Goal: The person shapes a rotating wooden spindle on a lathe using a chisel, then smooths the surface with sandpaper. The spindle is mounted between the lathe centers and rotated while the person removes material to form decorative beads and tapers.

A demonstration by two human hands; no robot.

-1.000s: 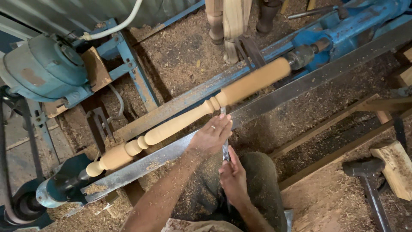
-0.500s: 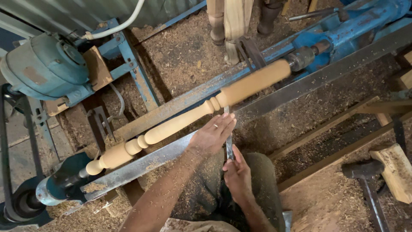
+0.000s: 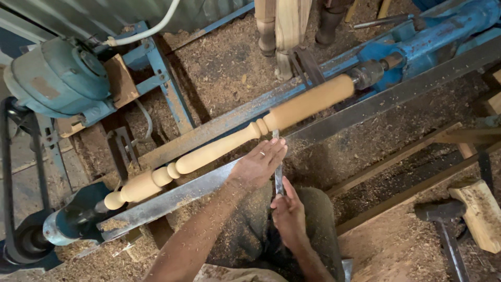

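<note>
Fingers steadying chisel, blade pointing up at diagonal spindle

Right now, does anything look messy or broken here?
Nothing looks broken. Wood shavings lie all over the floor and on the lathe's metal rail. The spindle sits straight between its ends, and both hands, left and right, guide a chisel against it.

No packages, labels, signs or screens show anywhere in this workshop view.

Smooth pale wood spindle; dull metal rail.
</note>
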